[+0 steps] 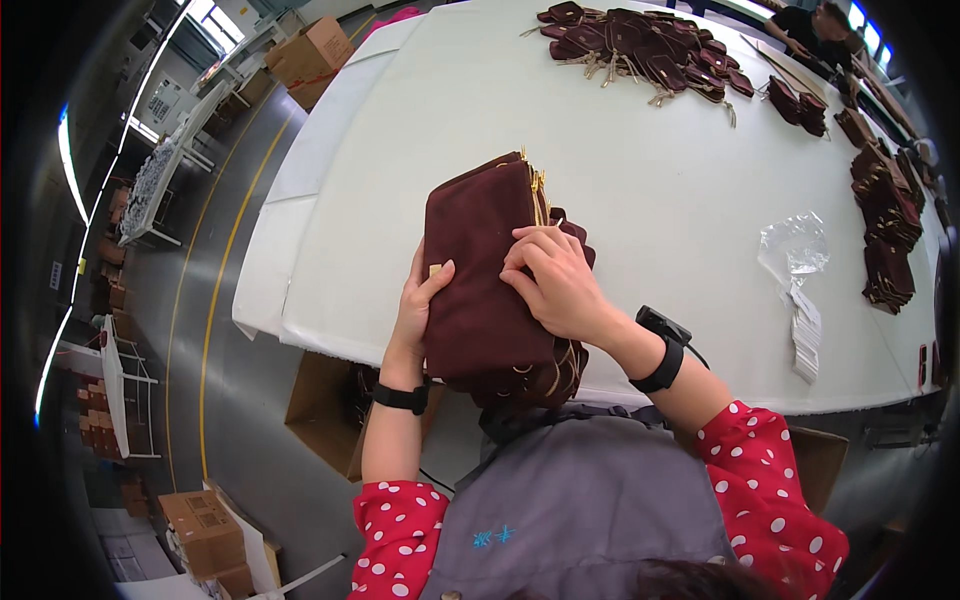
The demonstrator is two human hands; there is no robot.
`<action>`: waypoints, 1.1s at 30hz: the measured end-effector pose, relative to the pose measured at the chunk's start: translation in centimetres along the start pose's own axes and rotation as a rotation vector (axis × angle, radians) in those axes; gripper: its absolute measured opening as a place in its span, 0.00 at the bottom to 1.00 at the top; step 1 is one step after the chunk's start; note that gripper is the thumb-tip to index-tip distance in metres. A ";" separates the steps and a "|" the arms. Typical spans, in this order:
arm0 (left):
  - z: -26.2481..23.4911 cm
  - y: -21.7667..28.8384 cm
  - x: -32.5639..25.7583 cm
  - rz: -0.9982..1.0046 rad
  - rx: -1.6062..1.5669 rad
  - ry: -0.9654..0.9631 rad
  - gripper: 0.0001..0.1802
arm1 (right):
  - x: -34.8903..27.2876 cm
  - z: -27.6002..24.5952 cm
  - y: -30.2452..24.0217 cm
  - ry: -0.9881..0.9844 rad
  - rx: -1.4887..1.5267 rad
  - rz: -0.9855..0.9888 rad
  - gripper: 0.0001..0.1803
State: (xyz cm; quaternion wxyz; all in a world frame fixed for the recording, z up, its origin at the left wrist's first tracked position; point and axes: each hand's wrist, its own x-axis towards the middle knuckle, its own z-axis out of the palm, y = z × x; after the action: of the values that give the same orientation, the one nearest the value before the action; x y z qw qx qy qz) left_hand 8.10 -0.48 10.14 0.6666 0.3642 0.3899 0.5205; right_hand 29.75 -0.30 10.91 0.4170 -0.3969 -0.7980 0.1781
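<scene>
Burgundy pouches [478, 285]; table edge [335, 350] apparently beneath

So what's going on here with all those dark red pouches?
A person in a gray apron has a bunch of dark red pouches at the near edge of a white table. The left hand grips the bunch's left side. The right hand is at its front, fingers curled, near the gold zippers. More pouches lie piled at the far side.
</scene>
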 end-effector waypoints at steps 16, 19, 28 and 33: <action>3.4 6.6 3.9 0.559 1.066 -0.213 0.36 | -0.9 -6.2 4.5 0.237 0.079 0.473 0.08; 4.4 8.6 6.4 0.392 0.949 -0.250 0.24 | 5.1 -4.0 3.7 0.188 0.022 0.296 0.13; -2.3 3.2 -2.9 -0.015 0.527 0.222 0.11 | 8.4 -0.9 -2.6 -0.324 0.234 -0.060 0.05; -1.1 0.7 -6.4 0.055 0.367 0.233 0.20 | 7.5 1.3 -2.6 -0.374 0.122 -0.145 0.04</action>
State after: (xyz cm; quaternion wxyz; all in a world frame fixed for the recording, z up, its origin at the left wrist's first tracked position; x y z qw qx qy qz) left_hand 5.82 -6.48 11.15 0.5251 0.4273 0.5427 0.4973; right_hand 24.90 4.01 15.66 0.2964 -0.2724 -0.8759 0.2660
